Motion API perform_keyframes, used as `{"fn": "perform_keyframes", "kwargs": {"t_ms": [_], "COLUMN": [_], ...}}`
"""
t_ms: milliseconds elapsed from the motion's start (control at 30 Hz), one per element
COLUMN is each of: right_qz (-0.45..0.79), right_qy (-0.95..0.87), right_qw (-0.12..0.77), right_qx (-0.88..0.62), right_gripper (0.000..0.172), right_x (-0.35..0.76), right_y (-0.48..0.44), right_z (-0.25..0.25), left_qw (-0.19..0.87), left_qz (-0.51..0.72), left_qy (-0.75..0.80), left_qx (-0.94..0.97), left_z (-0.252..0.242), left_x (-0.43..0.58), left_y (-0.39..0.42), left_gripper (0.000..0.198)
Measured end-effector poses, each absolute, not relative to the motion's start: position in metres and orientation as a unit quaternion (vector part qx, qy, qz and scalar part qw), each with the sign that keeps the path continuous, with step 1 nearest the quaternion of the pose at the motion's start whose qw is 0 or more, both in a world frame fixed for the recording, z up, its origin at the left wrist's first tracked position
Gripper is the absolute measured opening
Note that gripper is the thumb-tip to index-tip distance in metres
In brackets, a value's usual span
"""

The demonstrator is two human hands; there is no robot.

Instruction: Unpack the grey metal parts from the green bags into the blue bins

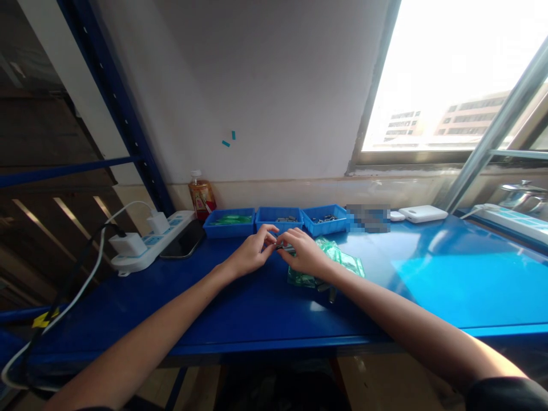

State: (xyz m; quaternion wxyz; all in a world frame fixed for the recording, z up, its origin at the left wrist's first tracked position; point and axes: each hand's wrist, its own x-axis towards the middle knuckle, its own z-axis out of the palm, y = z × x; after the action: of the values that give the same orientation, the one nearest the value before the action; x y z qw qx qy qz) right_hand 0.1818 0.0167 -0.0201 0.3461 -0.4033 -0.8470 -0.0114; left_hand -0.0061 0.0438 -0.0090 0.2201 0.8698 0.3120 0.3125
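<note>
My left hand (253,252) and my right hand (303,251) meet over the blue table, fingertips nearly touching. A small silver-and-dark metal piece (286,249) shows in my right hand's closed fingers. The left thumb and forefinger pinch at its near end; what they hold is too small to make out. Green plastic bags (342,260) lie beneath and beside my right hand. Several small metal cylinders (331,294) lie by the bags, partly hidden by my right forearm. Just behind my hands stands the middle blue bin (278,212), with metal pieces in it.
The left blue bin (229,230) holds green packets, the right blue bin (327,229) small metal parts. A drink bottle (201,197), a phone (184,240) and a power strip (143,257) with cables stand left. A white box (423,214) lies back right.
</note>
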Motion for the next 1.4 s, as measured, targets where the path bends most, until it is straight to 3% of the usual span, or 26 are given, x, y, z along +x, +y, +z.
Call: {"fn": "perform_keyframes", "kwargs": {"t_ms": [567, 800, 1133, 1267, 1400], "right_qz": [-0.018, -0.013, -0.015, -0.021, -0.018], "right_qy": [-0.844, -0.863, -0.843, -0.834, -0.829], "right_qw": [0.338, 0.325, 0.345, 0.354, 0.36], "right_qx": [-0.415, -0.386, -0.414, -0.422, -0.428], "right_gripper": [0.006, 0.017, 0.006, 0.002, 0.009], "right_x": [0.1815, 0.1857, 0.1821, 0.1821, 0.1817], "right_y": [0.0199, 0.0243, 0.0178, 0.0184, 0.0183], "right_z": [-0.023, -0.0242, -0.0211, -0.0211, -0.0204], "left_qw": [0.213, 0.209, 0.252, 0.237, 0.192], "left_qz": [0.291, 0.292, 0.309, 0.3, 0.294], "left_qy": [0.289, 0.292, 0.291, 0.288, 0.287], "left_qx": [0.887, 0.886, 0.87, 0.878, 0.891], "left_z": [-0.0126, -0.0141, -0.0115, -0.0132, -0.0136], "left_x": [-0.0078, -0.0098, -0.0069, -0.0079, -0.0094], "left_y": [0.0444, 0.0474, 0.0438, 0.0446, 0.0456], "left_gripper": [0.031, 0.03, 0.029, 0.03, 0.028]}}
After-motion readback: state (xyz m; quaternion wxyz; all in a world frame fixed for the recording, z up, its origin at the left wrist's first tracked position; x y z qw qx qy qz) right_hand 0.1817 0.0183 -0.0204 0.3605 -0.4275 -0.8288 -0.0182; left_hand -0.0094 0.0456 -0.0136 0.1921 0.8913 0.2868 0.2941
